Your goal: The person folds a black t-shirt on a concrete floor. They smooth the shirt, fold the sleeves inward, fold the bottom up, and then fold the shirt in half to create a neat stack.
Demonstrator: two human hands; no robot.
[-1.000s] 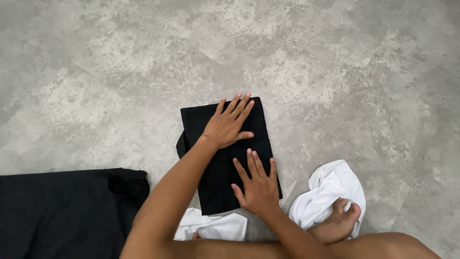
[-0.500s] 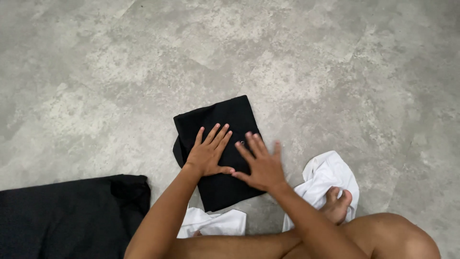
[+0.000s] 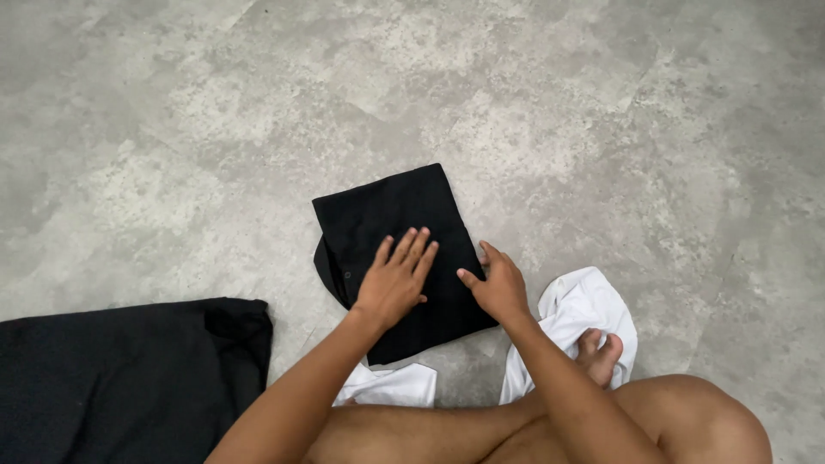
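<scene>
Folded black garment (image 3: 398, 258) flat on grey floor (image 3: 601, 129). Left hand (image 3: 394, 282) pressing on top, right hand (image 3: 494, 286) at edge, both open-palmed, holding nothing. Risk: sliding pressure possibly pulling folds apart.

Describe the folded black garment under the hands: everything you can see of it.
The folded black garment is a compact rectangle of dark, matte fabric lying flat on the grey mottled floor, tilted slightly. Its left edge bulges with loose layers, where a small button shows. The left hand rests palm-down on its middle, fingers spread; the right hand touches its right edge. Its near corner lies close to white cloth.
</scene>
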